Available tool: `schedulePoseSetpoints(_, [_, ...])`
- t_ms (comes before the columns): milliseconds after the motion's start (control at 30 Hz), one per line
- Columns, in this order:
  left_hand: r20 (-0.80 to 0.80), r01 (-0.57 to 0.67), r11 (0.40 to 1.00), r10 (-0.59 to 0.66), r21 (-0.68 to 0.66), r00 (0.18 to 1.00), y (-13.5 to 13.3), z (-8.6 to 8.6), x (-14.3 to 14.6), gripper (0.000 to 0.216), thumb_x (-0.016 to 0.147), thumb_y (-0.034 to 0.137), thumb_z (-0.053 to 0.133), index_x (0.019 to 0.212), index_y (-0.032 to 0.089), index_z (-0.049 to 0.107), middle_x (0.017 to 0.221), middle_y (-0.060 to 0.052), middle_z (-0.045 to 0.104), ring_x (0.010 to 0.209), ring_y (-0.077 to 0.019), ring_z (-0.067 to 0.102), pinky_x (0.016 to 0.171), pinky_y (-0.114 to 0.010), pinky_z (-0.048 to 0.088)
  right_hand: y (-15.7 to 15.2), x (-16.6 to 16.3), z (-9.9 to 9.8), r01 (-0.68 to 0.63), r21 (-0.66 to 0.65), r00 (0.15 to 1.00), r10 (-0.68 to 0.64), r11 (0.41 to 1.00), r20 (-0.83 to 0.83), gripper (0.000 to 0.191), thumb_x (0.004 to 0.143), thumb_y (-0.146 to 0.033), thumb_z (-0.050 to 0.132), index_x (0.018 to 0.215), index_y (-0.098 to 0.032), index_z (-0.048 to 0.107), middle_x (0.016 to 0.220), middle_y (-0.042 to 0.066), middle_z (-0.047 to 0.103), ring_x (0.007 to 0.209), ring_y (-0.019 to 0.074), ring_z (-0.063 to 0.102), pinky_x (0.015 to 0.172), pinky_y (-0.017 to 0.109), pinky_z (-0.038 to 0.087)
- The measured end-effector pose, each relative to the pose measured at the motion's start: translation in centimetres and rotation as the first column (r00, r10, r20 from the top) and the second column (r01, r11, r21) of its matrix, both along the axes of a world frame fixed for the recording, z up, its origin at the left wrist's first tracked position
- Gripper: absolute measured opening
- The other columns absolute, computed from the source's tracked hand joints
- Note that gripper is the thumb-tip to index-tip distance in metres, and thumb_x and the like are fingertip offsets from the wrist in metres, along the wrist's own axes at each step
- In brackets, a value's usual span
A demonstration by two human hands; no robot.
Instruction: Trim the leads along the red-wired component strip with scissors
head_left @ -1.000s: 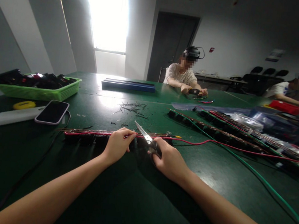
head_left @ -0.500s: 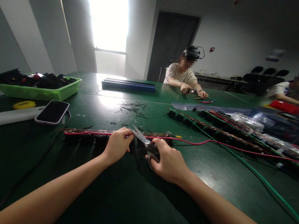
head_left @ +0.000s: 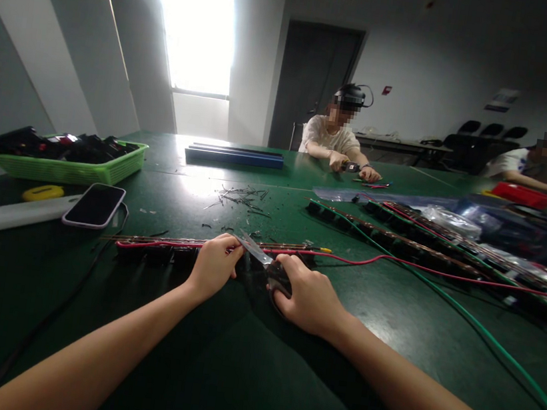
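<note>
My right hand (head_left: 309, 297) is wrapped round the black handles of a pair of scissors (head_left: 258, 253). Their silver blades reach left to the fingertips of my left hand (head_left: 215, 261), nearly together with a narrow gap. My left hand is closed in a pinch at a long black strip of parts (head_left: 156, 251), which lies across the table with copper-coloured wires along its top. What the pinched fingers hold is too small to make out. A red wire (head_left: 356, 263) runs along the strip and off to the right. One wire end by the strip has a yellow tip (head_left: 326, 250).
Black offcuts (head_left: 239, 197) lie scattered behind the strip. At left are a phone (head_left: 95, 205), a white bar (head_left: 31, 210) and a green basket (head_left: 107, 166) of black parts. Similar strips (head_left: 394, 241) and a green wire (head_left: 470, 318) lie at right. Two people sit across the table.
The scissor blades have come closer together. Both hands stay in almost the same place, and the strip has not visibly moved.
</note>
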State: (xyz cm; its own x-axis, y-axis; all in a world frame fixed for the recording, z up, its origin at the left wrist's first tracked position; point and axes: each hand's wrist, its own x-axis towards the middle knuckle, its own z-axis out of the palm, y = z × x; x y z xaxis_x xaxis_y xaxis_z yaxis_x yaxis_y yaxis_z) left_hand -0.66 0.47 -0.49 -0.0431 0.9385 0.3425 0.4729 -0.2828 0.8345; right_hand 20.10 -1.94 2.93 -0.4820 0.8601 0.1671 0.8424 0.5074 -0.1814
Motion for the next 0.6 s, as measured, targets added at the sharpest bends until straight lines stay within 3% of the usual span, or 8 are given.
schedulePoseSetpoints(600, [0.011, 0.006, 1.0, -0.006, 0.002, 1.0, 0.05, -0.1, 0.01, 0.025, 0.085, 0.032, 0.051, 0.076, 0.018, 0.069, 0.084, -0.001, 0.065, 0.038, -0.0058, 0.055, 0.044, -0.02, 0.041, 0.1, 0.01, -0.01, 0.004, 0.009, 1.0, -0.004, 1.0, 0.018, 0.043, 0.081, -0.033, 0.054, 0.121, -0.022, 0.048, 0.112, 0.007, 0.062, 0.083, 0.0237, 0.064, 0.066, 0.029, 0.037])
